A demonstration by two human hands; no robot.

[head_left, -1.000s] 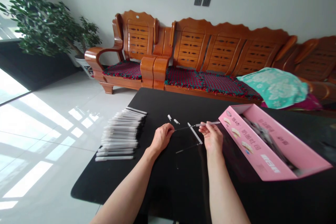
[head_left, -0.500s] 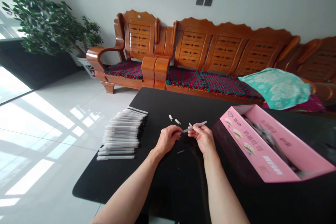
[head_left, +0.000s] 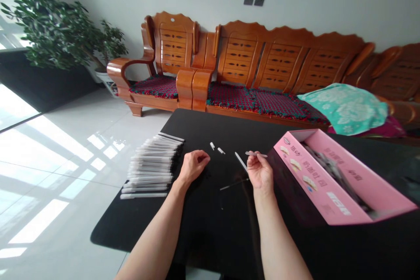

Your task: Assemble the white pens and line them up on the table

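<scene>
My right hand (head_left: 260, 174) pinches a whitish pen barrel (head_left: 251, 153), held nearly level above the table. My left hand (head_left: 194, 166) is apart from it to the left, with thumb and fingers pressed together; anything between them is too small to make out. Just beyond my hands lie two white pen caps, the left cap (head_left: 212, 145) and the right cap (head_left: 221, 151). Another white pen barrel (head_left: 240, 160) lies slanted beside my right hand, its near end hidden. A thin refill (head_left: 233, 184) rests on the table between my forearms.
Many white pens with black ends (head_left: 151, 164) lie in a stacked row at the left of the black table (head_left: 210, 232). To the right stands an open pink box (head_left: 311, 179) with dark contents. A wooden sofa (head_left: 243, 61) is behind the table.
My hands have drawn apart: the left moved left, away from the pen barrel, and the right moved slightly right with the barrel still in it. More of the barrel on the table shows.
</scene>
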